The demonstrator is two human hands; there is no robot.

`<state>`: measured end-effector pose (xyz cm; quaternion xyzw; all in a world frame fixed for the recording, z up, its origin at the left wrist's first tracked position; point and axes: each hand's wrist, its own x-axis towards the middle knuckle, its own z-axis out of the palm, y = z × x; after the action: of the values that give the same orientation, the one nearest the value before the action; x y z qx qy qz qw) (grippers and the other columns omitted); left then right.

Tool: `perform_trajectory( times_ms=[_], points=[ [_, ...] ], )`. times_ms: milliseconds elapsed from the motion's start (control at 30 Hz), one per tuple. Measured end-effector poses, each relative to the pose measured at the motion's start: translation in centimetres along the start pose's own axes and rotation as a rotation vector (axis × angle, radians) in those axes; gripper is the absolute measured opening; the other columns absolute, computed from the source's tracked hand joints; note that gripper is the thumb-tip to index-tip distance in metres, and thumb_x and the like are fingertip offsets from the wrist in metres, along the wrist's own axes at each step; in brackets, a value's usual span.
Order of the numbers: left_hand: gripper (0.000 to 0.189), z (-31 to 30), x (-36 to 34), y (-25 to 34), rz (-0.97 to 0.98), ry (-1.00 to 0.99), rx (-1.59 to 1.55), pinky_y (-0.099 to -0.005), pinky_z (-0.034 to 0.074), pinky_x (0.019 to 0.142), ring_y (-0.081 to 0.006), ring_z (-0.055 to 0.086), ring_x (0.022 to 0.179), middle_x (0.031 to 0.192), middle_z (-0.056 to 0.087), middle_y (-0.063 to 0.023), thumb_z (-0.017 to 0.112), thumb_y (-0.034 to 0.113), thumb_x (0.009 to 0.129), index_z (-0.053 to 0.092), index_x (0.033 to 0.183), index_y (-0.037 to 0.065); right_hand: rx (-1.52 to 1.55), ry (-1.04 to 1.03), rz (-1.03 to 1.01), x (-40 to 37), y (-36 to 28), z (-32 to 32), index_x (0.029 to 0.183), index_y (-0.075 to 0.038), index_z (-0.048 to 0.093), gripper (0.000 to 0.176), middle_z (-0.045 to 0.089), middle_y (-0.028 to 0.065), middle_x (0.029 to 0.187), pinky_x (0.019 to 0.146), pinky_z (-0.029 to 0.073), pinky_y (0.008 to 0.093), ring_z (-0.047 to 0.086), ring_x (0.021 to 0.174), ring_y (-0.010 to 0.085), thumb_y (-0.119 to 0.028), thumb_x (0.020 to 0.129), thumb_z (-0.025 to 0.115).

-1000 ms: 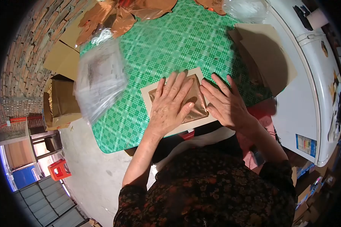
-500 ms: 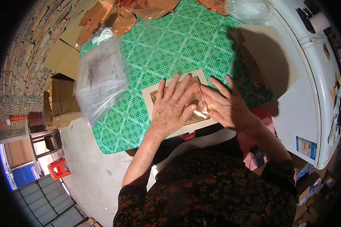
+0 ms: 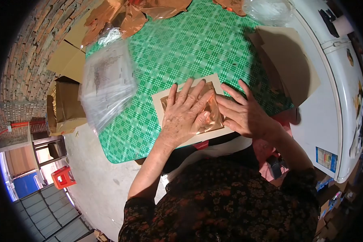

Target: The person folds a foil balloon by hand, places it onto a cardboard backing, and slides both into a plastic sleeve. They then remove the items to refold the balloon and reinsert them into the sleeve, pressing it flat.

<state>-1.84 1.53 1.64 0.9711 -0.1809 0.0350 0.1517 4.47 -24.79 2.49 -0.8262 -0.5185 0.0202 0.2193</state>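
A shiny copper-coloured foil sheet (image 3: 216,117) lies on a cream card (image 3: 217,80) near the table's front edge. Flat on the foil rests my left hand (image 3: 185,113), its fingers spread and holding nothing. My right hand (image 3: 244,111) is at the right edge of the foil and card, fingers apart, the lower ones touching the foil's edge. Much of the foil is hidden beneath my left hand. To the left lies a fanned stack of clear printed plastic bags (image 3: 109,76).
The table has a green checked cloth (image 3: 189,40). Crumpled copper foil (image 3: 165,9) lies along the far edge, beside a clear plastic bundle (image 3: 268,11). Brown card sheets (image 3: 290,60) stand at right by a white fridge (image 3: 330,113). An open cardboard box (image 3: 66,105) is at left.
My right hand has shifted slightly to the right along the foil's edge. My left hand stays pressed on the foil.
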Motion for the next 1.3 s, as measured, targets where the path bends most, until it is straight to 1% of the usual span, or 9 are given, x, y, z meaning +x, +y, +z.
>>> perform_trajectory(
  times_ms=[167,267,400,600,700,900,1133,1233,1300],
  points=[
    [0.057,-0.3,0.1,0.3,-0.024,-0.034,0.039,-0.0559,0.011,0.135,-0.0272,0.022,0.165,0.175,0.035,-0.0012,0.037,0.058,0.113,0.050,0.162,0.031,-0.023,0.036,0.013,0.1,-0.4,0.0,0.133,-0.008,0.072,0.044,0.056,0.0062,0.159,0.128,0.015,0.0677,0.035,0.157,0.0340,-0.032,0.097,0.074],
    [0.056,-0.3,0.1,0.4,-0.019,0.008,0.006,-0.0577,0.011,0.135,-0.0279,0.026,0.163,0.171,0.041,-0.0011,0.046,0.056,0.110,0.053,0.160,0.031,-0.029,0.032,0.022,0.0,-0.8,0.0,0.129,-0.008,0.073,0.041,0.057,0.0058,0.158,0.128,0.015,0.0680,0.035,0.157,0.0340,-0.031,0.096,0.075],
    [0.055,-0.1,0.1,0.3,-0.014,0.012,0.030,-0.0578,0.012,0.135,-0.0286,0.027,0.163,0.171,0.040,-0.0019,0.046,0.056,0.110,0.054,0.159,0.031,-0.023,-0.005,0.020,-0.6,-1.1,0.0,0.123,-0.007,0.075,0.036,0.058,0.0056,0.155,0.128,0.016,0.0679,0.035,0.157,0.0341,-0.028,0.095,0.076],
    [0.055,-0.2,0.1,0.4,-0.005,0.025,0.039,-0.0584,0.014,0.134,-0.0296,0.028,0.163,0.172,0.040,-0.0035,0.047,0.057,0.110,0.056,0.157,0.029,0.063,0.063,0.033,-1.0,-1.5,0.5,0.128,-0.003,0.071,0.038,0.063,0.0097,0.145,0.129,0.020,0.0636,0.040,0.153,0.0334,-0.023,0.095,0.073],
    [0.055,0.0,0.1,0.4,0.001,0.037,0.049,-0.0586,0.015,0.134,-0.0293,0.028,0.163,0.172,0.040,-0.0032,0.048,0.057,0.110,0.057,0.156,0.029,0.243,0.148,0.128,-0.9,-2.2,0.9,0.133,-0.001,0.068,0.043,0.065,0.0101,0.140,0.128,0.022,0.0615,0.043,0.149,0.0321,-0.021,0.095,0.073],
    [0.057,0.1,0.0,0.3,-0.003,0.034,0.062,-0.0589,0.014,0.134,-0.0289,0.027,0.163,0.173,0.039,-0.0025,0.051,0.059,0.108,0.055,0.158,0.031,-0.096,0.253,0.054,-0.3,-3.6,2.1,0.133,0.003,0.068,0.057,0.067,0.0127,0.130,0.127,0.026,0.0608,0.050,0.141,0.0328,-0.023,0.084,0.082],
    [0.060,0.0,0.0,0.4,-0.010,0.027,0.040,-0.0589,0.014,0.134,-0.0295,0.027,0.163,0.173,0.039,-0.0025,0.054,0.060,0.106,0.054,0.158,0.031,-0.278,0.325,0.022,-1.4,-4.7,3.5,0.121,0.006,0.073,0.053,0.067,0.0160,0.126,0.125,0.032,0.0604,0.055,0.137,0.0338,-0.024,0.079,0.085],
    [0.061,-0.1,0.0,0.4,-0.011,0.035,0.026,-0.0587,0.012,0.134,-0.0290,0.026,0.163,0.173,0.038,-0.0022,0.055,0.060,0.105,0.053,0.159,0.031,-0.148,0.334,-0.064,-0.4,-4.4,2.6,0.121,0.007,0.071,0.049,0.064,0.0200,0.131,0.122,0.038,0.0575,0.053,0.138,0.0371,-0.021,0.083,0.082],
    [0.062,0.1,0.0,0.3,-0.001,0.049,0.014,-0.0597,0.012,0.134,-0.0290,0.027,0.163,0.171,0.040,-0.0024,0.058,0.056,0.103,0.053,0.159,0.029,0.072,0.368,0.016,1.7,-5.3,2.2,0.127,0.008,0.067,0.051,0.059,0.0228,0.139,0.120,0.041,0.0557,0.051,0.140,0.0404,-0.019,0.085,0.079]
  ],
)
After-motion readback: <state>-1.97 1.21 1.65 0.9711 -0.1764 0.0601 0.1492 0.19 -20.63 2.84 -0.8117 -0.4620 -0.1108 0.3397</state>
